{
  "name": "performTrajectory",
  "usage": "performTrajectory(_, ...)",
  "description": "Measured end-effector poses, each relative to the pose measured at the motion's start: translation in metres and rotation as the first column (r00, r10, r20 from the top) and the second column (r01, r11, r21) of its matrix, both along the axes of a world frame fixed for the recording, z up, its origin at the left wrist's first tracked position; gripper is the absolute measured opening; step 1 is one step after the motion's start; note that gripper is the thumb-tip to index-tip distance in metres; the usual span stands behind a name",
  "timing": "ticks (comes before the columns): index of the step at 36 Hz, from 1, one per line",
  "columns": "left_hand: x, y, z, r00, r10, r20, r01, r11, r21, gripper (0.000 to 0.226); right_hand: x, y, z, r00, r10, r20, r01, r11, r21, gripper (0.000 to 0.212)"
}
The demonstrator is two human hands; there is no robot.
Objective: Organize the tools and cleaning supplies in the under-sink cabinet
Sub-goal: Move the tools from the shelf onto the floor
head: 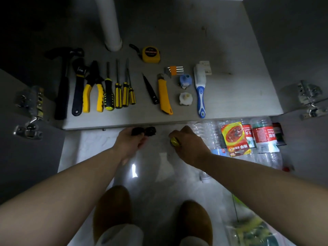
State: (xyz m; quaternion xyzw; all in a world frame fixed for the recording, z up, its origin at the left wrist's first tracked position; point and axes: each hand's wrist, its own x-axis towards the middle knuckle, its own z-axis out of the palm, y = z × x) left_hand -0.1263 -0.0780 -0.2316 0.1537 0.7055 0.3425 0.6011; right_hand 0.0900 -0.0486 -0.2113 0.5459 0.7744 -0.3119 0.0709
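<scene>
Tools lie in a row on the grey cabinet floor [230, 96]: a black hammer [62, 89], a wrench [78, 89], yellow pliers [93, 89], several screwdrivers [118, 93], a yellow tape measure [151, 54], a yellow utility knife [164, 95], hex keys [174, 70] and a blue-handled brush [200, 89]. My left hand [128, 144] holds small black objects [144, 131] just below the cabinet's front edge. My right hand [188, 144] grips a small yellow object [174, 142].
A white drain pipe [111, 23] stands at the cabinet's back. Open doors with metal hinges [30, 107] flank both sides. Plastic bottles [262, 139] and a red-yellow packet [234, 139] lie on the floor at right. My brown slippers [193, 222] are below.
</scene>
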Motion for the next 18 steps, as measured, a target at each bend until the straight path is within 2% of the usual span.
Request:
performTrajectory(5,0.004,0.003,-0.004,0.998,-0.069,-0.007,0.069,0.997,0.024,0.021,-0.013,-0.001,-0.005,0.987,0.005,0.163,-0.001,1.0,-0.022,0.067)
performTrajectory(9,0.009,-0.006,-0.008,0.948,-0.161,-0.276,0.164,0.986,-0.014,0.05,-0.013,-0.015,-0.006,0.987,0.022,0.157,-0.012,0.998,-0.066,0.087)
performTrajectory(13,0.012,-0.013,-0.014,0.817,-0.279,-0.505,0.313,0.95,-0.02,0.057,-0.011,-0.024,-0.007,0.977,0.116,0.181,-0.106,0.992,-0.066,0.087)
performTrajectory(15,0.013,-0.013,-0.014,0.796,-0.298,-0.527,0.351,0.936,0.001,0.056,-0.012,-0.023,-0.009,0.96,0.16,0.229,-0.137,0.984,-0.114,0.087)
performTrajectory(18,0.014,-0.009,-0.011,0.794,-0.368,-0.484,0.415,0.91,-0.013,0.06,-0.012,-0.019,-0.012,0.935,0.218,0.282,-0.156,0.962,-0.225,0.085)
